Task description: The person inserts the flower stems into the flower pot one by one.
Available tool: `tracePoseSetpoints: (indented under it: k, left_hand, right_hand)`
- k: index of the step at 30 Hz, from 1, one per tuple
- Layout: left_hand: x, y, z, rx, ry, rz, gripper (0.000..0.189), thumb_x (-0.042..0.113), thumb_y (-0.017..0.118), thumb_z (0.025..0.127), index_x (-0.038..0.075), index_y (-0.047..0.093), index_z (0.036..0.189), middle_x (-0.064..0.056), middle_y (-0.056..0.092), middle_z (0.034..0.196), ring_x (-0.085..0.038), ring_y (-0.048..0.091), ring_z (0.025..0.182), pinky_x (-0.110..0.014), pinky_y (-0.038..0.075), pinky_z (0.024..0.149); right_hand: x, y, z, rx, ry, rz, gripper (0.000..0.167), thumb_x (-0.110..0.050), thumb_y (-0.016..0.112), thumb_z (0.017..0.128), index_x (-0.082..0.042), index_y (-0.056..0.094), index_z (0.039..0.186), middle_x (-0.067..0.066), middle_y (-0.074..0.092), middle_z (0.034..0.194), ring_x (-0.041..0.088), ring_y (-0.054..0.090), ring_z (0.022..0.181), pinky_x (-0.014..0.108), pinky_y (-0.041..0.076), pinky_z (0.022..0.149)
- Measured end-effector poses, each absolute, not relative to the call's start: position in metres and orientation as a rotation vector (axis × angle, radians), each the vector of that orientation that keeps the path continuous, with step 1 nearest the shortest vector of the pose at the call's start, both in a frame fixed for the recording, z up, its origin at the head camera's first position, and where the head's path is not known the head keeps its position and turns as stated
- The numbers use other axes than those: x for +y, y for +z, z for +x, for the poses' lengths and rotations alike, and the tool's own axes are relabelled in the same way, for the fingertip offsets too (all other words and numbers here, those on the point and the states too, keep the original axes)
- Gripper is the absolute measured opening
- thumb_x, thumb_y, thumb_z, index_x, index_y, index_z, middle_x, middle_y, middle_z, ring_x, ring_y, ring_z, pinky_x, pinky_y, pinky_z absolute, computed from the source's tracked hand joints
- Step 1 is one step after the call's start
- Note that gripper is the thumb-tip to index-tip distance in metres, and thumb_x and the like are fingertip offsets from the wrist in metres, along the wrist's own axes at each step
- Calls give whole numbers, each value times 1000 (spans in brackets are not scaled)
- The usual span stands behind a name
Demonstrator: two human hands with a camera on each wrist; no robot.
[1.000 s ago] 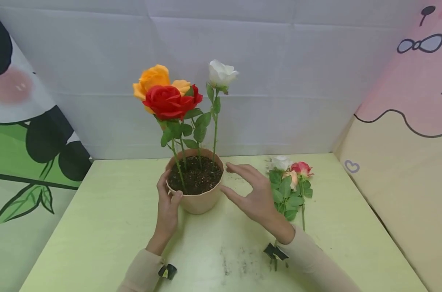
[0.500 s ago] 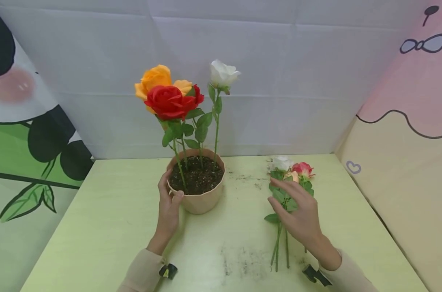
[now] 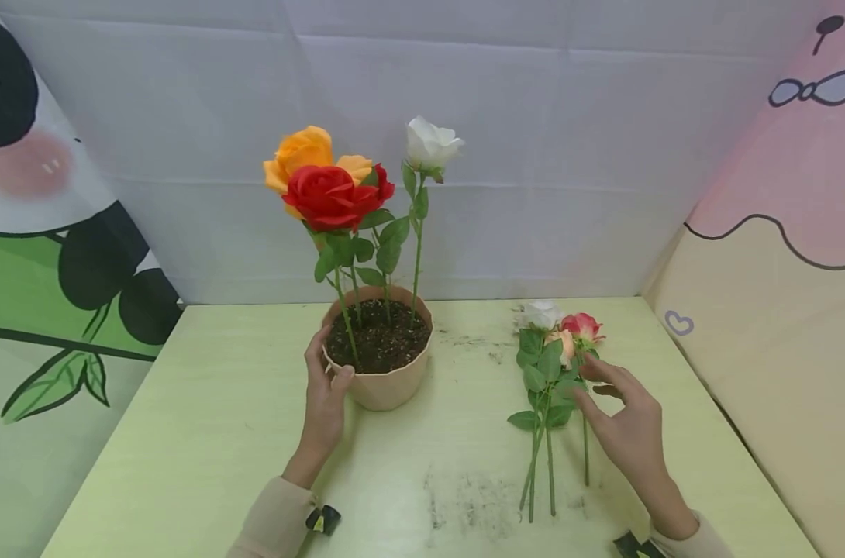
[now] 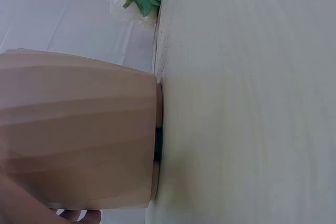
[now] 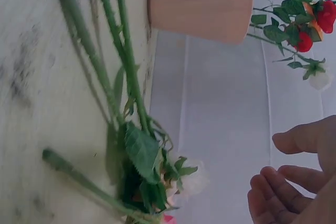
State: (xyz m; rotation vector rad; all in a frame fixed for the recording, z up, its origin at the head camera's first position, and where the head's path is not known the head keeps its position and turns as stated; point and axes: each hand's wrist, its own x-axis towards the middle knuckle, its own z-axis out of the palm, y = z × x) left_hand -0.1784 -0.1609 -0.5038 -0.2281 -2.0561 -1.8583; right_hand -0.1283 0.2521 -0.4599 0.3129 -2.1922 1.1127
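Observation:
My left hand [image 3: 324, 404] grips the left side of the peach-coloured flower pot [image 3: 388, 390], its thumb at the front rim. In the left wrist view the ribbed pot wall [image 4: 79, 129] fills the left side. Dark soil [image 3: 377, 341] fills the pot, where orange roses [image 3: 302, 155], a red rose [image 3: 328, 198] and a white rose [image 3: 431, 146] stand upright. My right hand [image 3: 630, 426] hovers beside the lying pink rose [image 3: 581, 327], thumb and fingers apart. In the right wrist view the hand [image 5: 294, 192] holds nothing.
Next to the pink rose lie a white rose [image 3: 539, 315] and a peach rose [image 3: 563, 345], stems towards me. Soil smudges [image 3: 471, 500] mark the pale yellow table [image 3: 206, 434]. A white cloth wall [image 3: 534, 194] stands behind, with painted side panels [image 3: 764, 310].
My right hand has moved from beside the pot's right rim rightwards, across the lying roses to the pink one. The left hand keeps its hold on the pot.

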Motion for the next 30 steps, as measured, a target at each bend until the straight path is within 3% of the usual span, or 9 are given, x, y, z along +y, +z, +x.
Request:
tracePoseSetpoints:
  k: [3, 8, 11, 14, 21, 30]
  left_hand:
    - [-161, -504, -178, -2071, -1859, -220, 71, 19, 50, 110, 20, 20, 175, -8, 14, 184, -40, 19, 167, -72, 25, 125]
    - [-162, -505, -178, -2068, -1855, -222, 70, 20, 49, 111, 21, 21, 175, -5, 14, 184, -37, 19, 167, -71, 25, 126]
    - [-162, -506, -178, -2066, -1855, -226, 69, 22, 49, 112, 21, 21, 175, -4, 14, 184, -36, 19, 167, -71, 25, 126]
    - [-162, -506, -178, -2065, -1854, -227, 70, 21, 49, 111, 20, 21, 175, -5, 13, 184, -36, 17, 168, -70, 23, 127]
    - [-161, -504, -178, -2060, -1854, -239, 71, 18, 50, 110, 18, 21, 175, -8, 14, 184, -38, 16, 168, -70, 23, 127]
    - [-161, -504, -178, -2071, -1855, -227, 70, 19, 48, 112, 19, 19, 175, -6, 11, 185, -38, 16, 168, -70, 23, 127]
  right_hand:
    - [262, -467, -129, -2284, 1079, 189, 58, 12, 89, 84, 3, 74, 139, 21, 78, 111, -8, 67, 102, 8, 51, 84]
    - [277, -476, -132, -2578, 1087, 19, 63, -2, 89, 92, 7, 64, 150, 24, 77, 121, 33, 76, 104, 17, 57, 77]
    - [287, -480, -138, -2783, 1094, -60, 72, -11, 86, 97, 11, 53, 156, 29, 75, 125, 43, 75, 107, 28, 59, 75]
    - [296, -485, -145, -2928, 1103, -102, 77, -15, 84, 98, 15, 47, 158, 31, 74, 123, 44, 76, 106, 36, 61, 73]
    - [308, -499, -152, -2980, 1271, -153, 80, -11, 85, 96, 20, 44, 156, 28, 76, 112, 31, 79, 89, 32, 63, 66]
    - [307, -501, -156, -2996, 1257, -143, 85, -11, 92, 88, 18, 48, 155, 18, 79, 104, 23, 75, 88, 33, 58, 73]
